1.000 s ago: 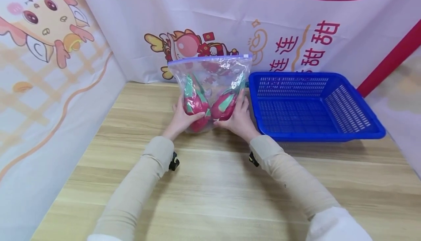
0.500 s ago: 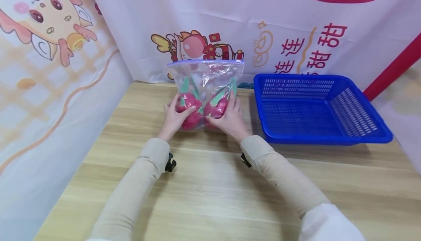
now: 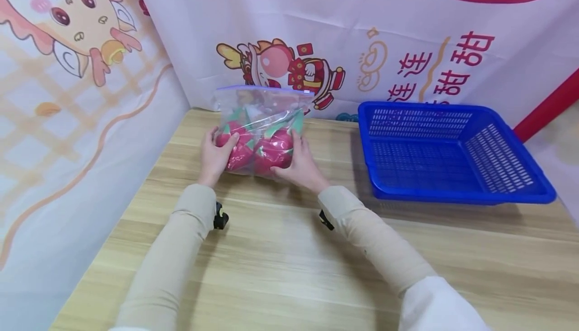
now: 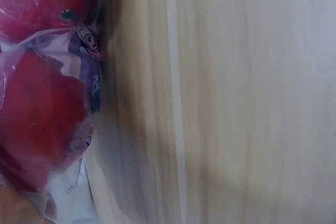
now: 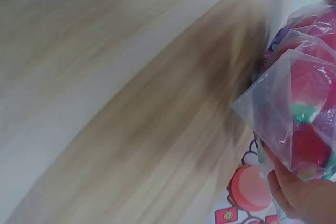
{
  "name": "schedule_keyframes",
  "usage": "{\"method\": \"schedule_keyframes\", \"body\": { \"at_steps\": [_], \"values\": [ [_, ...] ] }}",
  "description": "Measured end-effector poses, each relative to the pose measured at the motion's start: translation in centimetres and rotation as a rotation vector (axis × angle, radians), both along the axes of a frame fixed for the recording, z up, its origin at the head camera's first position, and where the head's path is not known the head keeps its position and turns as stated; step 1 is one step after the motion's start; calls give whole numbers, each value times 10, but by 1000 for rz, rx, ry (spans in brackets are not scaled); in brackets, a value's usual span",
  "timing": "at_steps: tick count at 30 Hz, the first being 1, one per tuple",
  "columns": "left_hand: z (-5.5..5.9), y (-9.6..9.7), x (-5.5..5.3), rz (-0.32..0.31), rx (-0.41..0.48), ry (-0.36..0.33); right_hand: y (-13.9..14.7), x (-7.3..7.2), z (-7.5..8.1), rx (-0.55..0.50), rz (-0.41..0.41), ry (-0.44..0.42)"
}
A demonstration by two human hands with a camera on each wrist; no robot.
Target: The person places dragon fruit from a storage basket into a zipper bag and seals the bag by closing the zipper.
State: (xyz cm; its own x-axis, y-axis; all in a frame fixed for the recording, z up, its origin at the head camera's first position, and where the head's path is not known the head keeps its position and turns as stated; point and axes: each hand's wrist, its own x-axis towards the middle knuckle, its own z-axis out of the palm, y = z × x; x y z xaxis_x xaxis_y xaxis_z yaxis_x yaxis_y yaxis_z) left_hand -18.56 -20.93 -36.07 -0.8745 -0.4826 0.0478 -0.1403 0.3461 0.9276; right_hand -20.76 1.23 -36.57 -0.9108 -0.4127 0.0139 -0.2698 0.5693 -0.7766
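Note:
In the head view a clear slider-zip bag (image 3: 267,101) with a purple top strip stands near the back of the table, holding pink-red dragon fruits (image 3: 275,147) with green leafy tips. On the bag's left side, my left hand (image 3: 213,156) grips it, thumb in front and the other fingers mostly hidden. The opposite side is held by my right hand (image 3: 299,164), its thumb near the lower edge. Through the plastic, the left wrist view shows a red fruit (image 4: 39,114). A loose bag corner (image 5: 268,108) sticks out in the right wrist view.
A blue plastic basket (image 3: 377,190) with lattice walls sits right of the bag on the wooden table (image 3: 271,270). Behind hangs a white printed cloth (image 3: 353,29), and another printed cloth (image 3: 149,135) covers the left side.
Both hands have carried the bag leftward, away from the blue basket. The bag's top now tips further back and sits lower against the backdrop. The head view has shifted slightly.

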Motion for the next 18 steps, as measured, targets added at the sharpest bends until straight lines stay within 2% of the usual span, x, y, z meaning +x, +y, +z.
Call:
{"method": "schedule_keyframes", "body": {
  "at_steps": [3, 8, 15, 18],
  "values": [
    [3, -5, 1, 50, 13, -26, -5, 1, 0, -29, 14, -5],
    [6, -8, -1, 74, 4, -77, -10, -5, -3, -52, 22, -10],
    [10, -16, -1, 46, 40, -92, -9, -14, 0, -36, 95, -60],
    [11, -19, -1, 35, 15, -106, -8, -15, 1, -14, 102, -94]
  ]
}}
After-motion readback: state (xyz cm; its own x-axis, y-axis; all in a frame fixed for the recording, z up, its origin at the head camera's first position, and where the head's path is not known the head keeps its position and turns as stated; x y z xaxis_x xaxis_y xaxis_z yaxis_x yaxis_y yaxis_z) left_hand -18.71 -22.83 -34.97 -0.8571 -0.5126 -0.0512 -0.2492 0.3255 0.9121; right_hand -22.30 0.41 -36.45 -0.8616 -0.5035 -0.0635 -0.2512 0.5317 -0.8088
